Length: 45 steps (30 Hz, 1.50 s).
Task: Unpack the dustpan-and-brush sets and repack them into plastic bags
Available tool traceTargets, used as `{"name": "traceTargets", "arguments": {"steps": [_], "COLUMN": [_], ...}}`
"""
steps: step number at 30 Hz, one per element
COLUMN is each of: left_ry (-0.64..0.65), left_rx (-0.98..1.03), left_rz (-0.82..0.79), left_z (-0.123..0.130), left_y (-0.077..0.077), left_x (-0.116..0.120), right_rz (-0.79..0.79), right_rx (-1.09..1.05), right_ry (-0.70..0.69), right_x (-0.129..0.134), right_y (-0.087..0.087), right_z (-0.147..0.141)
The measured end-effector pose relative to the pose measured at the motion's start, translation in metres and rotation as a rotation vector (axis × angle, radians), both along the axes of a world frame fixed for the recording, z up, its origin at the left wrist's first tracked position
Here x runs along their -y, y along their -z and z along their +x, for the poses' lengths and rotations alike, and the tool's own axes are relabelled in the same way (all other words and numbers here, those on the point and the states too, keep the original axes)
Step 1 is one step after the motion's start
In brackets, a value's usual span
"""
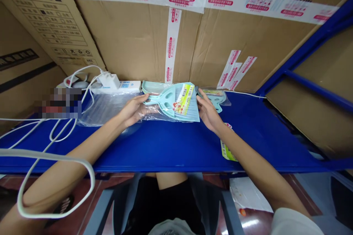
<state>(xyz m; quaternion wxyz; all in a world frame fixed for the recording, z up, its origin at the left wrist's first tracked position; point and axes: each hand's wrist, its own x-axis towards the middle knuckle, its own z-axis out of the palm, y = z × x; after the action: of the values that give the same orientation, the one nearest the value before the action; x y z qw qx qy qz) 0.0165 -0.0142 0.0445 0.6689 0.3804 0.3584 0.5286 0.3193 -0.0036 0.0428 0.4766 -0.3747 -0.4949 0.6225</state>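
Note:
A light-blue hand brush [168, 101] with grey-blue bristles, in clear plastic wrapping, is held level above the blue table. A yellow-green printed label [184, 99] lies slanted across it. My left hand [134, 111] is closed on the handle end. My right hand [208, 113] has its fingers at the bristle end, gripping that edge. Behind the brush, a pale green-blue piece [153, 87] shows in part. Right of my right hand lies another wrapped light-blue item [216, 97]. Beside my right forearm is a yellow-green label card [227, 150], partly covered by the arm.
Clear plastic bags [107, 108] lie on the blue table [171, 147] at left. Behind them is a white power strip [129, 86] with a plug. White cables [57, 128] loop across the left side. Large cardboard boxes [132, 40] stand behind; a blue metal frame [303, 40] rises at right.

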Motion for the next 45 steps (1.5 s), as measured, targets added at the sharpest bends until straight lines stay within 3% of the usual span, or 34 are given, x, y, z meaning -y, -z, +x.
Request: {"name": "traceTargets", "arguments": {"steps": [4,9,15,28,36,45], "left_ry": [0.043,0.065,-0.002,-0.013,0.018,-0.01], "left_rx": [0.0,-0.015,-0.049,0.034,0.045,0.022], "left_rz": [0.013,0.036,0.038,0.013,0.02,0.038], "left_z": [0.002,0.004,0.003,-0.008,-0.013,-0.012], "left_y": [0.004,0.003,-0.004,-0.01,-0.01,-0.013], "left_x": [0.0,0.001,0.001,-0.004,-0.007,-0.005], "right_rz": [-0.126,-0.045,-0.058,0.038,0.108,0.262], "right_rx": [-0.105,-0.095,-0.044,-0.007,0.021,0.114], "right_ry": [-0.109,-0.043,-0.13,-0.032,0.175,0.167], "right_x": [0.007,0.017,0.012,0.002,-0.003,-0.003], "right_y": [-0.002,-0.006,-0.011,-0.002,-0.001,-0.003], "right_z": [-0.009,-0.015,-0.004,0.0,0.002,0.006]}}
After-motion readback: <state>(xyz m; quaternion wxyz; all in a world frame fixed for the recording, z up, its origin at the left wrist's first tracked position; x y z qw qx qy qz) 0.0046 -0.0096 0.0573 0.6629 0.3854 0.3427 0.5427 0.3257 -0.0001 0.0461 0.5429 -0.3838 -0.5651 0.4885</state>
